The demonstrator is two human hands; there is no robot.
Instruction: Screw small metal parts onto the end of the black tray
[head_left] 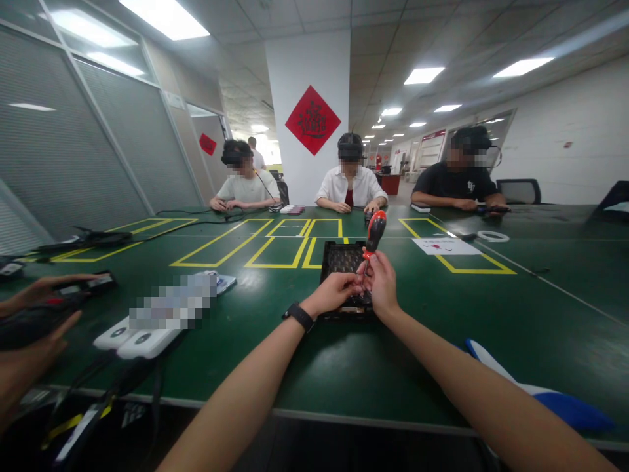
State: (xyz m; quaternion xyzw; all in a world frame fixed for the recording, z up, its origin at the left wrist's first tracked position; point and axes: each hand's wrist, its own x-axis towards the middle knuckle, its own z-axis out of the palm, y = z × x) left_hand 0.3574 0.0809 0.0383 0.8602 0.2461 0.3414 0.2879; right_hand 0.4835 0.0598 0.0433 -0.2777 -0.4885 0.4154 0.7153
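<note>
A screwdriver [376, 231] with a red and black handle stands nearly upright, its shaft pointing down. My right hand [383, 282] is closed around its lower part, just below the handle. Close beside it, my left hand [339, 292], with a black watch on the wrist, has its fingers pinched together near the screwdriver's tip. Whatever those fingers hold is too small and hidden to make out. Both hands are over a black open tray [335, 248] with a grid-like inside, and they cover much of it.
White devices [140, 337] with cables lie to the left, by another person's hands [46, 314]. A blue and white object [545, 390] is under my right forearm. Yellow tape outlines [275, 263] and a paper sheet [446, 246] mark the green table [236, 314]. Several people sit opposite.
</note>
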